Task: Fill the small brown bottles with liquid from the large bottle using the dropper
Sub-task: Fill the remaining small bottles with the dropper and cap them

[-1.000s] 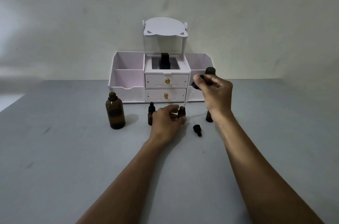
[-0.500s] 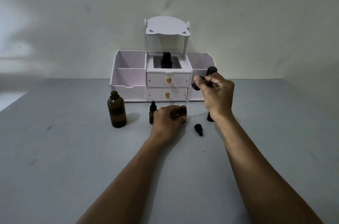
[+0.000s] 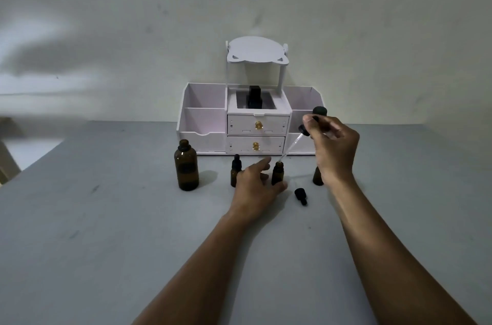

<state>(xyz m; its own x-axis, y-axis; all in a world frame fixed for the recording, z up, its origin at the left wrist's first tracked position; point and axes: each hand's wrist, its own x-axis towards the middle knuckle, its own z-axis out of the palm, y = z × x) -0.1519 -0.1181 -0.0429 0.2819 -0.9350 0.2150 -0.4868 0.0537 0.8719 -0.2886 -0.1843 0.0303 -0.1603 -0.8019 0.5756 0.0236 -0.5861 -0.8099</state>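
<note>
Pinching a black-bulbed glass dropper (image 3: 303, 129) between thumb and curled fingers, the right hand (image 3: 334, 146) holds it tilted, bulb up and to the right, so that the clear tip sits at the open mouth of a small brown glass bottle (image 3: 277, 174) standing upright on the grey table (image 3: 106, 231). The left hand (image 3: 254, 187) lies low just beside this bottle, fingers loosely stretched, forefinger pointing forward, thumb by the bottle's foot; whether it touches the glass I cannot tell. A second small brown bottle with a black dropper cap (image 3: 235, 169) stands just to the left, partly behind the left hand, and a third small brown bottle (image 3: 317, 178) shows behind the right wrist. A loose black cap (image 3: 300, 195) lies on its side between the arms. The large brown glass bottle (image 3: 186, 170), open-necked, stands well to the left. Behind stands a white drawer organiser (image 3: 205, 122) with gold knobs; the marks on its drawer fronts are too small to read, and the bottles' sides look plain.
</note>
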